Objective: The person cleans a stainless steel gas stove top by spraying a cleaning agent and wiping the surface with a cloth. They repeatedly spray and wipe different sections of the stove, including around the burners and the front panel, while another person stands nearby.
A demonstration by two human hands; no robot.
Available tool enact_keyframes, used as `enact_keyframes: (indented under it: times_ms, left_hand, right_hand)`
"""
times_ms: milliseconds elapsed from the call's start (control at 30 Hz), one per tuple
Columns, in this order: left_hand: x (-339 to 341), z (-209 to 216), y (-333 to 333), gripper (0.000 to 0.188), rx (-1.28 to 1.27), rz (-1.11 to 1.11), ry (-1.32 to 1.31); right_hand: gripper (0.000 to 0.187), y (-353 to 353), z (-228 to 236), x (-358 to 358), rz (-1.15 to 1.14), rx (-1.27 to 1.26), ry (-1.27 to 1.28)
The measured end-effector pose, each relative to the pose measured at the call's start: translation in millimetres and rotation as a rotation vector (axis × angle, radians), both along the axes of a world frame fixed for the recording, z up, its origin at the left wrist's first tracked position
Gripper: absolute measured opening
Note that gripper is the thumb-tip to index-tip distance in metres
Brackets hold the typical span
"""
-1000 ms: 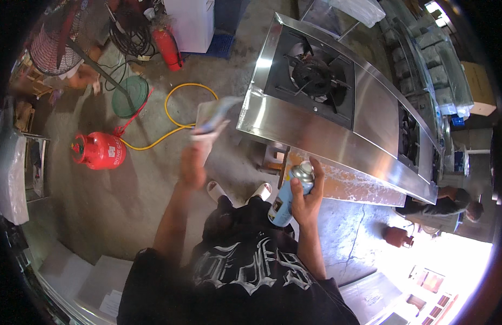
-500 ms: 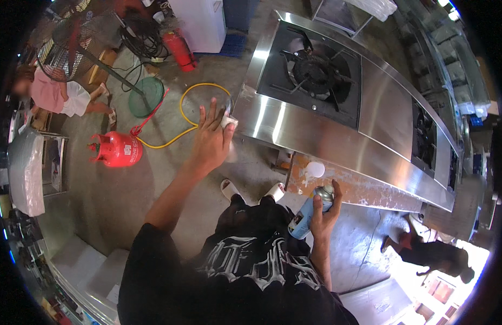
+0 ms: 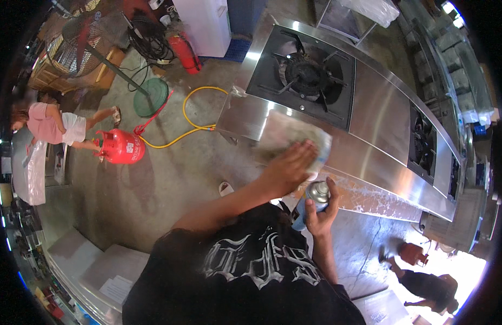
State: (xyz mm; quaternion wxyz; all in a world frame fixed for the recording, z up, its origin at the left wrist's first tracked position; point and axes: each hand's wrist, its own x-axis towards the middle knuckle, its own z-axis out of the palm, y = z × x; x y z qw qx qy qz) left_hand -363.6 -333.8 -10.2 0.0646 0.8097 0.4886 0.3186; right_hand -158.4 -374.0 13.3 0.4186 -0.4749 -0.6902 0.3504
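My left hand (image 3: 292, 167) has its fingers together on a pale, stained cloth (image 3: 286, 135), blurred by motion, over the front panel of the steel stove (image 3: 364, 154). The cloth hides part of that panel, and I cannot tell how firmly it touches. Just right of it, my right hand (image 3: 322, 212) grips a blue spray can (image 3: 301, 208), tilted, its metal top up by the index finger. The nearest burner (image 3: 306, 76), black with a pot grate, lies beyond the cloth.
A yellow hose (image 3: 178, 142) loops across the floor by a red gas cylinder (image 3: 122, 146). Farther back stand a fan on a green base (image 3: 151, 97) and a fire extinguisher (image 3: 184, 53). One person (image 3: 53, 119) walks at left; another (image 3: 427, 287) bends at lower right.
My left hand has swept right with the cloth from the stove's left corner onto its front panel. The spray can has shifted slightly. The person at left has moved toward the gas cylinder.
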Motion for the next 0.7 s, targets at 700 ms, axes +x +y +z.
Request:
enact_keyframes:
  times_ms: [700]
  left_hand:
    - [95,2,40,0.059,0.124,-0.001,0.086]
  right_hand:
    - [0.081,-39,4,71,-0.317,0.123,0.050]
